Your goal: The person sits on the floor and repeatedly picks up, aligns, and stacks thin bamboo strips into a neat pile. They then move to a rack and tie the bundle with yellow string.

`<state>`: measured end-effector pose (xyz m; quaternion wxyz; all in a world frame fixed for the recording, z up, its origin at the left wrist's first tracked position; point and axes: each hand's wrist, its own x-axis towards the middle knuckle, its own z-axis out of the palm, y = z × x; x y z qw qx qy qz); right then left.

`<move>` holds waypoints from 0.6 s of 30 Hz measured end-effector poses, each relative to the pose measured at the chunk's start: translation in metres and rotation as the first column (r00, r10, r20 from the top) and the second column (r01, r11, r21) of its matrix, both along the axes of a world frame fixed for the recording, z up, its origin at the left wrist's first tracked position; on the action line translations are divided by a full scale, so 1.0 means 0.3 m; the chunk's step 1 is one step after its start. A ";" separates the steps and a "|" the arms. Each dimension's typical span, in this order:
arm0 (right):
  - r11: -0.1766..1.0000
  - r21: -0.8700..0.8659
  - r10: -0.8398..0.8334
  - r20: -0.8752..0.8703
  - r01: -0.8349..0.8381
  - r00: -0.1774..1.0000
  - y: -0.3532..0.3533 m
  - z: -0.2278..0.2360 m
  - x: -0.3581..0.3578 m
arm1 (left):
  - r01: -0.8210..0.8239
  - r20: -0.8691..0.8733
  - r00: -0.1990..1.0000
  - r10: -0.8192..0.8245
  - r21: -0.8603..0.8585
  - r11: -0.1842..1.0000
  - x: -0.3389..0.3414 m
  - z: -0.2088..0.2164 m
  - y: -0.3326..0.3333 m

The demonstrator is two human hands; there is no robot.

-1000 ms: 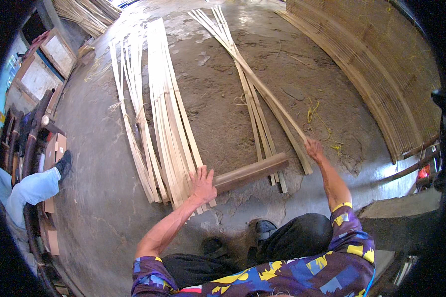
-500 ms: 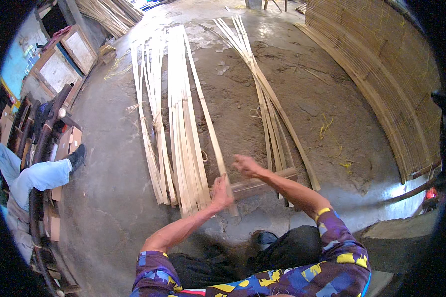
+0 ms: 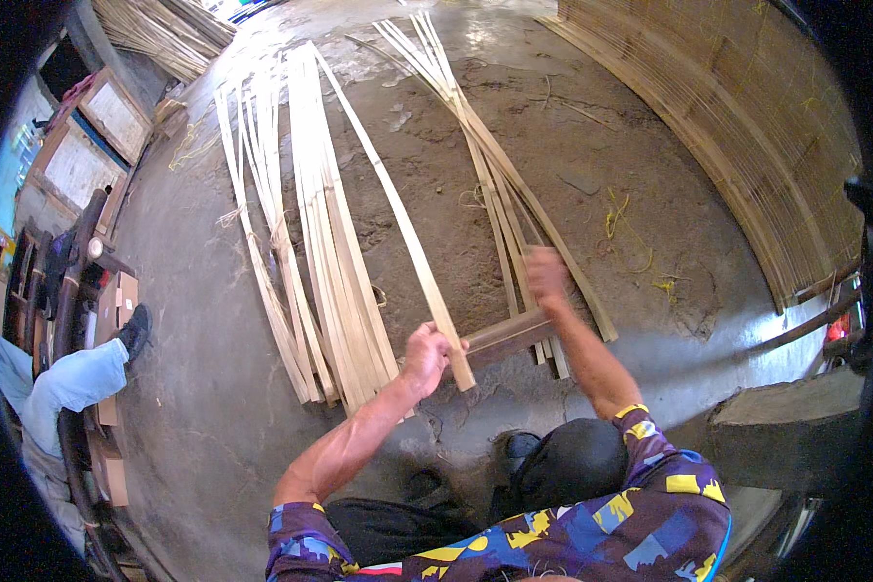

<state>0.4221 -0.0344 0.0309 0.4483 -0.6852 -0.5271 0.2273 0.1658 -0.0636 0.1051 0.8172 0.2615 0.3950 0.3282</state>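
Note:
My left hand (image 3: 429,359) is closed around the near end of a long pale bamboo strip (image 3: 419,257), which stretches away across the floor. Under that end lies a brown wooden block (image 3: 506,338). My right hand (image 3: 546,276) is over the right-hand bundle of bamboo strips (image 3: 500,209), just beyond the block's right end. Motion smears its fingers, so whether they grip anything is unclear. Left of the held strip, a broad pile of strips (image 3: 339,262) lies lengthwise, with thinner tied strips (image 3: 254,233) beside it.
A large slatted bamboo screen (image 3: 708,126) stands along the right. At the left, a person's leg in light jeans (image 3: 82,371) extends near cardboard boxes (image 3: 116,306). More strips (image 3: 160,34) are stacked far left; yellow string (image 3: 613,218) lies on the floor. A concrete ledge (image 3: 786,417) is near right.
My right hand has swung right and away from the held strip, toward the right-hand bundle. My left hand keeps hold of the strip, its near end now farther forward. The whole view has shifted slightly.

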 end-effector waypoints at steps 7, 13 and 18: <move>0.926 -0.141 -0.231 0.522 0.351 0.821 -0.262 -0.321 0.340 | -0.398 -0.072 0.887 0.457 0.385 0.833 -0.015 0.173 0.072; 0.874 -0.346 -0.159 0.461 0.342 0.873 -0.223 -0.284 0.269 | -0.316 -0.028 0.858 0.513 0.759 0.570 0.035 0.299 0.137; 0.896 -0.427 0.046 0.364 0.123 0.930 -0.218 -0.292 0.293 | -0.208 -0.091 0.915 0.392 0.726 0.655 0.138 0.274 0.186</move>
